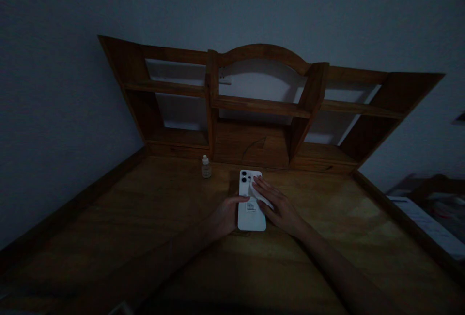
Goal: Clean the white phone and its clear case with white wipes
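Two bare forearms reached in from the near edge of a dim wooden table (145, 237) toward a white phone (251, 215) lying face down at its middle, camera lenses on the far end.

The left hand (225, 215) sat against the phone's left long edge, fingers loosely curled and thumb resting across the back, steadying it rather than lifting it. The right hand (279, 208) lay on the phone's right side, fingers flat and extended, pressing a small white cloth (259, 194) onto the phone's upper back just below the lenses. Neither hand was clenched.

The phone looked thin, rigid and light, with a smooth back likely to slide on the wood, and probably fragile at the lenses and the hidden screen beneath. The long side edges seemed the safest place to grip it. The cloth appeared soft and limp, likely to bunch under fingertip pressure.

Beyond the phone and to its left stood a small dropper bottle (206, 166), upright and well apart. Behind the phone rose a wooden shelf unit (254, 106) against a pale wall (54, 87).
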Demonstrator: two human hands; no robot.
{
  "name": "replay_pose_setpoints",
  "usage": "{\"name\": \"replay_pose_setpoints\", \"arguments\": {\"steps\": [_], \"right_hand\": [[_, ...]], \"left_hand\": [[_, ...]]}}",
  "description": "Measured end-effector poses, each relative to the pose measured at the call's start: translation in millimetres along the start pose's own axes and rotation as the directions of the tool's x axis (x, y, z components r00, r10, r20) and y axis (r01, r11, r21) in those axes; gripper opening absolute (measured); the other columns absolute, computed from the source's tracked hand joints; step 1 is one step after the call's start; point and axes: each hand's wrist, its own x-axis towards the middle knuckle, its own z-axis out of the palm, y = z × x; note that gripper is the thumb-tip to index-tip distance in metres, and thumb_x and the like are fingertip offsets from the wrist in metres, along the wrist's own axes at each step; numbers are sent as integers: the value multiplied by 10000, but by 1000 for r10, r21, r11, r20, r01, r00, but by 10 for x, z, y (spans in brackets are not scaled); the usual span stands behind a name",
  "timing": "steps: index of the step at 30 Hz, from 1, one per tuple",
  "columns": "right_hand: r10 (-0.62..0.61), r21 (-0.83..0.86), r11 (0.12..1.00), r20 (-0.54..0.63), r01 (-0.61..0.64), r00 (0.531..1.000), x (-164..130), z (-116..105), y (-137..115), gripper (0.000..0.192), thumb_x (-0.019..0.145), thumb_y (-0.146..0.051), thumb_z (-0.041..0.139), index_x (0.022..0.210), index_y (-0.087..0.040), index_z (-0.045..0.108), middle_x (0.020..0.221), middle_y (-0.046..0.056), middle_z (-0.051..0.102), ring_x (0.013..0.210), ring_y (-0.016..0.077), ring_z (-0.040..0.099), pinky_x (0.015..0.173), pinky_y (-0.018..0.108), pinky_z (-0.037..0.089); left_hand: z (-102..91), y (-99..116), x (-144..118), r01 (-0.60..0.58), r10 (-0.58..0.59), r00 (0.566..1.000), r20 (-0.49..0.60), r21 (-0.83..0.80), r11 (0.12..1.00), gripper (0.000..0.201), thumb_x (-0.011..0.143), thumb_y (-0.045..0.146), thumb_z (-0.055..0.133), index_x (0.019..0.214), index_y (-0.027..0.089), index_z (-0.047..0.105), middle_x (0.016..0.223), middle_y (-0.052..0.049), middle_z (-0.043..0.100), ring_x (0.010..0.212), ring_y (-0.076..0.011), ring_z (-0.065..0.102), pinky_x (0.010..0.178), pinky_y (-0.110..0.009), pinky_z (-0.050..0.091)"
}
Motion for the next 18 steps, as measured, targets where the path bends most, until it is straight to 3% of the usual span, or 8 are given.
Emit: {"name": "replay_pose_setpoints", "arguments": {"steps": [3,10,18], "right_hand": [[9,2,1000,13,-9,1000,-10,16,3,606,982,-313,525,1541,-300,291,1607,55,278,1486,252,248,1196,544,286],[49,-65,997,78,-44,996,-42,60,-2,744,960,-378,577,1573,-295,164,1636,66,168,1511,274,118,1214,564,221],[105,-55,993,42,-102,994,-19,60,18,671,996,-350,517,1569,-327,169,1639,27,163,1513,262,94,1220,560,224]], "left_hand": [[27,-11,0,-31,32,997,-67,14,999,308,762,93,635,1061,166,655,931,-65,696,919,-231,657,900,-366,467],[-27,-49,16,-86,86,996,-6,63,994,611,629,-6,675,1188,231,614,1057,-70,688,966,-259,650,877,-408,482],[-52,-85,31,-93,92,996,10,108,990,691,550,-44,730,1165,242,599,1096,-71,681,1065,-304,629,875,-407,491]]}}
